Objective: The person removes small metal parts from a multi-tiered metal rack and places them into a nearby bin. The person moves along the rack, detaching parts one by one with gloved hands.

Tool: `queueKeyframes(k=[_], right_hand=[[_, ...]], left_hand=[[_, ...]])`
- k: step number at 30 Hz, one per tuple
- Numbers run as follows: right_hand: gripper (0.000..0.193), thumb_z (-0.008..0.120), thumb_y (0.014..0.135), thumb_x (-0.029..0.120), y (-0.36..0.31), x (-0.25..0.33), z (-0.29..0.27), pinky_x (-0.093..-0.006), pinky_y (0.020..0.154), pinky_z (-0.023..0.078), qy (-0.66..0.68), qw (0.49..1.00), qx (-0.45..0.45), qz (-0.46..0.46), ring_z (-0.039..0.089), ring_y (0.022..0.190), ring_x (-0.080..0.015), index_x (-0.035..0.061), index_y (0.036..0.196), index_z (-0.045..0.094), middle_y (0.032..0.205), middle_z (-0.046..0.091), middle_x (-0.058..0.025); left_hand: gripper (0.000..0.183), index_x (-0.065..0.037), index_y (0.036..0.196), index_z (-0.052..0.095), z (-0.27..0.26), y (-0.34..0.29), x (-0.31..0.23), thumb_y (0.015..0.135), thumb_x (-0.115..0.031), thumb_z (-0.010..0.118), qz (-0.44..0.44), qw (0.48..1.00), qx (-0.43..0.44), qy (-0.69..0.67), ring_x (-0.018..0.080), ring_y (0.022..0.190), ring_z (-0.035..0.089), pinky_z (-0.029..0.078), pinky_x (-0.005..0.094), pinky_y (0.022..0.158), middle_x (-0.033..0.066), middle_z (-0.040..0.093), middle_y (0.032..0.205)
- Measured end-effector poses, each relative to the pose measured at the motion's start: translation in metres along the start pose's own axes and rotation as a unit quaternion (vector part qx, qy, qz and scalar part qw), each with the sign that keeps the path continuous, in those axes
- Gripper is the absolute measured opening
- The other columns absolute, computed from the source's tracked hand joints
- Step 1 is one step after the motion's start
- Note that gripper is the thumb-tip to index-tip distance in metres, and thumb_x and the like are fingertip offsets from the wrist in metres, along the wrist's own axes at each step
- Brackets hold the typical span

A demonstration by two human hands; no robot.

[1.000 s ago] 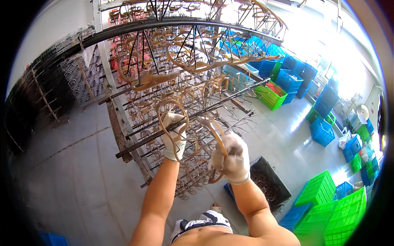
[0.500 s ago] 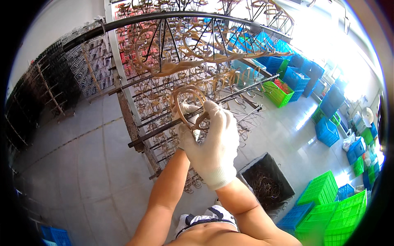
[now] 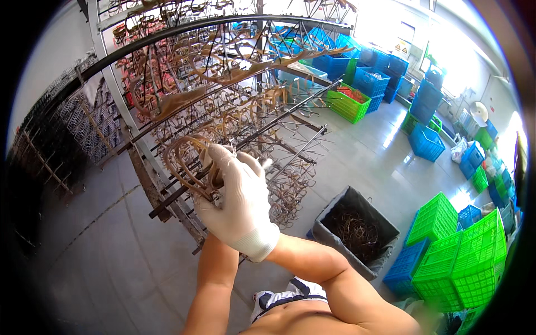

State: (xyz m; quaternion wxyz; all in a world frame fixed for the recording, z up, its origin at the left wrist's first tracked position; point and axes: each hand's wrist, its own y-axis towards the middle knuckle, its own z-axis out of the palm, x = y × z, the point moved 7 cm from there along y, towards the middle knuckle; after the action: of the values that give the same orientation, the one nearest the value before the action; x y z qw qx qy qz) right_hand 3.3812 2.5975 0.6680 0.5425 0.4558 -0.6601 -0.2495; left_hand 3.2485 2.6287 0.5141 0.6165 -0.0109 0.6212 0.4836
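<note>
"Looking around you, what do you see of the room?"

"A grey tiled floor (image 3: 111,240) under me, with bright glare lying on its far right part. Ahead of me rises a rack, its pale post (image 3: 111,84) leaning in my view, its long dark bar (image 3: 279,18) bending across the top."

"And what else is around?"

"Bright green crates (image 3: 469,257) at my lower right, blue crates (image 3: 371,84) further off, and near me a dark grey bin (image 3: 385,245) with a tangle of thin brown pieces (image 3: 357,231) in it."

"Where are the loops, and how is your grip?"

"The brown loops (image 3: 187,162) are up at the rack, just above a dark rod (image 3: 164,206). My right hand (image 3: 243,204), in a white glove, has its fingers curled closed around them."

"Anything in the way?"

"That same glove. It covers part of the loops and hides my left hand behind it, so I can't tell how that one stands; only the left forearm (image 3: 215,273) shows plainly."
</note>
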Motion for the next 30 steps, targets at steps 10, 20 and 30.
queueKeyframes(k=[10, 20, 30], right_hand=[[0.029, 0.067, 0.070, 0.000, 0.039, -0.053, -0.067, -0.0419, 0.089, 0.040, -0.002, 0.995, -0.077, -0.071, 0.059, 0.077, -0.0266, 0.0087, 0.098, 0.064, 0.077, 0.061, -0.0057], [0.033, 0.065, 0.083, -0.001, -0.115, -0.359, -0.221, -0.0289, 0.073, 0.053, 0.036, 0.960, 0.002, 0.279, 0.065, 0.081, -0.0164, 0.0040, 0.115, 0.061, 0.100, 0.067, -0.0104], [0.067, 0.069, 0.078, 0.037, -0.242, -0.589, -0.366, -0.0495, 0.094, 0.044, -0.450, 0.674, 0.246, 0.531, 0.058, 0.112, -0.0360, 0.0133, 0.138, 0.051, 0.117, 0.059, -0.0217]], left_hand=[[0.012, -0.005, 0.093, 0.062, -0.017, 0.050, 0.029, 0.082, -0.003, 0.066, -0.047, 0.980, -0.096, -0.170, 0.0132, 0.085, 0.057, 0.048, 0.0283, 0.081, 0.0033, 0.060, 0.091], [0.046, -0.001, 0.115, 0.062, 0.022, 0.013, -0.049, 0.101, -0.042, 0.048, -0.136, 0.948, 0.032, 0.287, 0.0127, 0.089, 0.061, 0.047, 0.0288, 0.082, 0.0070, 0.067, 0.099], [0.050, 0.000, 0.129, 0.053, -0.034, 0.012, -0.037, 0.102, -0.041, 0.045, -0.206, 0.971, -0.036, -0.115, 0.0196, 0.064, 0.068, 0.058, 0.0323, 0.053, 0.0141, 0.071, 0.089]])
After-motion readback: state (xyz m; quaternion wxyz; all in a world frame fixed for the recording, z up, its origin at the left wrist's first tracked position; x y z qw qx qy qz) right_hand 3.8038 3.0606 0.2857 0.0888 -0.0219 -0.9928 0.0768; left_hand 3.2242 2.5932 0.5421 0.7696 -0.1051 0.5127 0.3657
